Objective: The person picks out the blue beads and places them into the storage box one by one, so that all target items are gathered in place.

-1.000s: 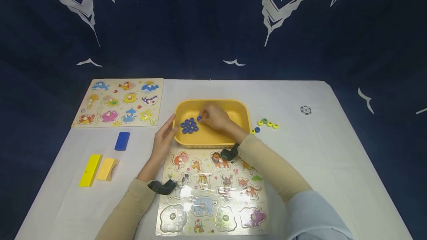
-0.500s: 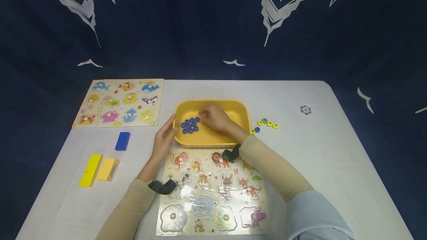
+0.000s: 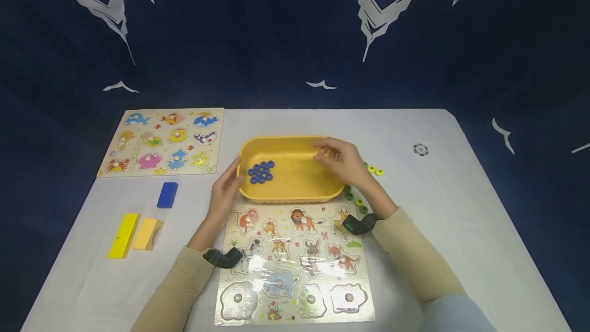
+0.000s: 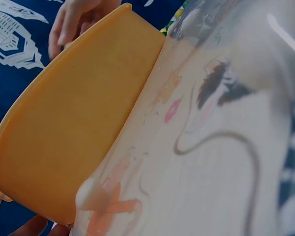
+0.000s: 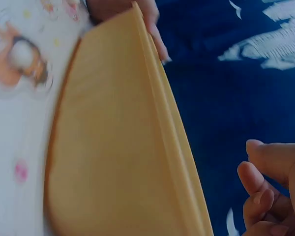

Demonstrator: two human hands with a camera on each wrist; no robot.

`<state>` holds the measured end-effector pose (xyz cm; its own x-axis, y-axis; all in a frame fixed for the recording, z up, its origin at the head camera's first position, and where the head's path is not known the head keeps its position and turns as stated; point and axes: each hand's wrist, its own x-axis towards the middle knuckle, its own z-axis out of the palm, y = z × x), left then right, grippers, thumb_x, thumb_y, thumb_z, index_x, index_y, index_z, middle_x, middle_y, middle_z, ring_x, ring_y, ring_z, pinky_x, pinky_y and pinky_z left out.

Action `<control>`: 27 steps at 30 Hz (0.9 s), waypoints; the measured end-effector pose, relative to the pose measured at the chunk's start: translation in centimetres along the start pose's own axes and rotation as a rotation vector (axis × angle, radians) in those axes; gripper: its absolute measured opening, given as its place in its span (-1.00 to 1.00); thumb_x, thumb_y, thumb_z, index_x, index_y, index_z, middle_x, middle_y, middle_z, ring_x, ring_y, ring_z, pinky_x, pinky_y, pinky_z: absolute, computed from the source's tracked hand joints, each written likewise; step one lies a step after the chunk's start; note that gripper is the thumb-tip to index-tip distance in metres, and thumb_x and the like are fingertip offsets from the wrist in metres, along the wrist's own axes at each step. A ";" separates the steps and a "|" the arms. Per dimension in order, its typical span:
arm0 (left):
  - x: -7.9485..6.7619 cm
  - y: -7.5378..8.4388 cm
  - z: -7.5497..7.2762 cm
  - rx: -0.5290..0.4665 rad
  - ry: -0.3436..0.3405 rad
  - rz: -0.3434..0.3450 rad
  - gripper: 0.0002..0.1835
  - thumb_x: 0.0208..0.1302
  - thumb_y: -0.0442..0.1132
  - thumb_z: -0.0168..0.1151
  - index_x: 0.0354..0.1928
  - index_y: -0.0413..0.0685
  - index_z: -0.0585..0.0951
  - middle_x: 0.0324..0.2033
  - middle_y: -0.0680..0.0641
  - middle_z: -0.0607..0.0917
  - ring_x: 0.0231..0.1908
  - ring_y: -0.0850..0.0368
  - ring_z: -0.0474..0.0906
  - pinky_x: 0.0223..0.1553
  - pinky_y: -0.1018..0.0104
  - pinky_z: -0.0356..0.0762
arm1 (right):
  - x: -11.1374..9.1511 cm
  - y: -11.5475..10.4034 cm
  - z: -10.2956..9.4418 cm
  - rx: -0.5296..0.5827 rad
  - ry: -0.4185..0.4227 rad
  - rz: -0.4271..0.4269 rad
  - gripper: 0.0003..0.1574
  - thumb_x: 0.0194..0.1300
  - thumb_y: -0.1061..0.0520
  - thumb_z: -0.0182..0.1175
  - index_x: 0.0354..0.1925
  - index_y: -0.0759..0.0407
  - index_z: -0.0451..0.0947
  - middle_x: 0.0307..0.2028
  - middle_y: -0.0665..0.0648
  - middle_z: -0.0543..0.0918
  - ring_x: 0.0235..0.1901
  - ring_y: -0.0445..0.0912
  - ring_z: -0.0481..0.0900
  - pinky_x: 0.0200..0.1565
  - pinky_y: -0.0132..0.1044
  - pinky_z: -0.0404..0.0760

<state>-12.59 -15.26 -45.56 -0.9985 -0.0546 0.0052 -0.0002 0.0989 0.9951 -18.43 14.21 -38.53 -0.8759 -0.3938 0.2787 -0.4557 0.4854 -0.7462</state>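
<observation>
Several small blue beads (image 3: pixel 260 172) lie grouped at the left end of a yellow tray (image 3: pixel 301 160). My left hand (image 3: pixel 224 191) rests along the tray's left end, fingers fairly straight against the outside and thumb at the near corner. Over the right end of the tray is my right hand (image 3: pixel 343 163). In the right wrist view, the right hand (image 5: pixel 275 191) has loosely bent fingers, thumb and index apart, nothing between them. From the wrists, only the tray's outer wall (image 5: pixel 108 128) shows, and its inside is hidden.
Green and yellow beads (image 3: pixel 358 202) lie right of the tray, partly hidden by the right forearm. An animal puzzle board (image 3: pixel 295 316) lies in front, a sea-animal board (image 3: pixel 166 150) back left. Blue (image 3: pixel 167 195) and yellow blocks (image 3: pixel 124 235) lie left; a chip (image 3: pixel 420 149) lies right.
My right hand has let go of a blue bead, leaving it with the group, and moved right to the tray's right end. The left hand has stayed at the tray's left end.
</observation>
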 end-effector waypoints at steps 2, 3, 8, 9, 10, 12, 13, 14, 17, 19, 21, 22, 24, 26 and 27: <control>0.0 0.1 0.0 0.003 -0.005 0.002 -0.51 0.27 -0.21 0.02 0.25 0.21 0.27 0.30 0.14 0.19 0.29 0.15 0.10 0.28 0.34 0.13 | -1.1 -0.3 -1.3 -0.006 0.033 0.019 -0.64 0.12 0.12 0.20 -0.09 0.21 0.52 -0.42 0.08 0.58 -0.58 -0.09 0.36 -0.63 -0.45 0.31; -0.1 0.4 0.0 0.004 -0.006 0.004 -0.50 0.27 -0.22 0.01 0.26 0.18 0.27 0.30 0.11 0.19 0.29 0.13 0.10 0.28 0.33 0.13 | -1.6 0.1 -1.8 -0.011 0.053 0.034 -0.65 0.11 0.14 0.21 -0.09 0.21 0.53 -0.43 0.09 0.57 -0.58 -0.08 0.35 -0.65 -0.46 0.30; -0.7 1.9 0.2 0.012 -0.015 0.005 -0.50 0.29 -0.27 -0.02 0.28 0.03 0.23 0.31 0.00 0.16 0.30 0.07 0.07 0.29 0.28 0.10 | -4.3 3.7 -3.0 -0.035 0.151 0.167 -0.62 0.11 0.03 0.22 -0.08 0.08 0.53 -0.43 0.05 0.53 -0.56 -0.11 0.33 -0.67 -0.31 0.31; -0.8 2.1 0.3 0.014 -0.018 0.007 -0.50 0.29 -0.28 -0.03 0.28 0.01 0.22 0.32 -0.01 0.15 0.30 0.05 0.06 0.29 0.27 0.10 | -4.8 5.0 -3.0 -0.035 0.165 0.176 -0.61 0.11 -0.02 0.21 -0.07 0.03 0.53 -0.44 0.00 0.52 -0.56 -0.15 0.32 -0.66 -0.31 0.32; -0.9 2.2 0.3 0.017 -0.019 0.007 -0.50 0.29 -0.27 -0.03 0.28 0.01 0.22 0.32 -0.01 0.15 0.30 0.06 0.06 0.29 0.28 0.10 | -5.3 5.7 -3.0 -0.029 0.179 0.199 -0.61 0.11 -0.05 0.21 -0.07 0.01 0.53 -0.43 0.00 0.52 -0.55 -0.16 0.32 -0.65 -0.31 0.33; -0.9 2.3 0.3 0.019 -0.021 0.007 -0.49 0.29 -0.26 -0.03 0.28 0.01 0.22 0.32 0.01 0.15 0.30 0.07 0.06 0.29 0.29 0.10 | -6.2 6.8 -2.9 -0.021 0.200 0.230 -0.62 0.11 -0.05 0.20 -0.08 0.02 0.54 -0.44 -0.01 0.51 -0.54 -0.18 0.32 -0.65 -0.33 0.35; -0.9 2.3 0.3 0.017 -0.022 0.007 -0.49 0.29 -0.26 -0.03 0.29 0.01 0.21 0.32 0.01 0.15 0.30 0.08 0.05 0.29 0.29 0.09 | -6.6 7.3 -2.9 -0.011 0.202 0.238 -0.62 0.11 -0.04 0.21 -0.09 0.03 0.54 -0.44 -0.01 0.52 -0.54 -0.18 0.32 -0.63 -0.40 0.36; -0.9 2.3 0.3 0.016 -0.022 0.007 -0.49 0.29 -0.26 -0.03 0.29 0.01 0.21 0.32 0.00 0.15 0.31 0.08 0.05 0.30 0.29 0.09 | -7.0 7.7 -2.8 -0.013 0.206 0.247 -0.63 0.11 -0.03 0.21 -0.09 0.05 0.54 -0.44 -0.01 0.52 -0.55 -0.18 0.33 -0.64 -0.41 0.36; -1.0 2.3 0.3 0.012 -0.017 0.002 -0.49 0.29 -0.26 -0.03 0.28 0.03 0.22 0.32 0.00 0.14 0.31 0.08 0.05 0.30 0.28 0.09 | -7.7 8.4 -2.6 -0.001 0.206 0.280 -0.63 0.11 -0.01 0.22 -0.11 0.10 0.54 -0.44 0.03 0.53 -0.56 -0.17 0.34 -0.62 -0.47 0.38; -1.0 2.3 0.4 0.006 -0.015 -0.003 -0.50 0.29 -0.25 -0.03 0.28 0.04 0.22 0.32 -0.02 0.14 0.31 0.08 0.05 0.30 0.28 0.09 | -8.1 8.8 -2.4 -0.004 0.201 0.299 -0.62 0.10 -0.01 0.22 -0.11 0.11 0.55 -0.44 0.04 0.54 -0.57 -0.17 0.36 -0.62 -0.48 0.39; -1.0 2.2 0.4 0.004 -0.013 -0.004 -0.50 0.29 -0.25 -0.03 0.28 0.05 0.22 0.32 -0.04 0.13 0.31 0.07 0.05 0.30 0.27 0.09 | -8.3 9.1 -2.2 -0.019 0.192 0.322 -0.62 0.09 -0.02 0.22 -0.11 0.09 0.55 -0.44 0.03 0.54 -0.56 -0.17 0.38 -0.59 -0.49 0.41; -1.0 2.2 0.4 0.004 -0.013 -0.003 -0.50 0.29 -0.25 -0.03 0.28 0.05 0.22 0.32 -0.04 0.13 0.30 0.07 0.05 0.30 0.27 0.09 | -8.3 9.2 -2.1 -0.027 0.191 0.333 -0.62 0.09 -0.02 0.23 -0.11 0.07 0.55 -0.44 0.02 0.54 -0.54 -0.17 0.39 -0.57 -0.48 0.43; -1.0 2.2 0.3 0.001 -0.018 0.003 -0.49 0.29 -0.26 -0.04 0.28 0.04 0.22 0.32 -0.06 0.13 0.30 0.06 0.05 0.30 0.26 0.09 | -8.3 9.3 -2.0 -0.051 0.187 0.345 -0.63 0.08 -0.01 0.23 -0.11 0.04 0.55 -0.44 0.01 0.54 -0.54 -0.16 0.40 -0.56 -0.47 0.44; -1.0 2.2 0.3 0.006 -0.022 0.008 -0.50 0.29 -0.27 -0.04 0.28 0.04 0.22 0.32 -0.05 0.13 0.30 0.05 0.05 0.30 0.26 0.09 | -8.3 9.3 -1.8 -0.071 0.188 0.341 -0.64 0.07 0.01 0.24 -0.11 0.03 0.56 -0.45 0.00 0.54 -0.54 -0.15 0.40 -0.56 -0.46 0.43; -1.0 2.2 0.3 0.008 -0.022 0.009 -0.50 0.29 -0.27 -0.04 0.28 0.03 0.22 0.32 -0.04 0.14 0.30 0.05 0.06 0.30 0.27 0.09 | -8.3 9.3 -1.7 -0.081 0.191 0.334 -0.64 0.07 0.02 0.25 -0.12 0.03 0.56 -0.45 0.00 0.54 -0.54 -0.15 0.40 -0.57 -0.46 0.43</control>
<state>-11.65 -14.70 -43.45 -0.9994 -0.0321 0.0116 0.0081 0.1071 0.9942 -15.69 23.35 -46.76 -0.9884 -0.0552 0.1414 -0.1446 0.6250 -0.7671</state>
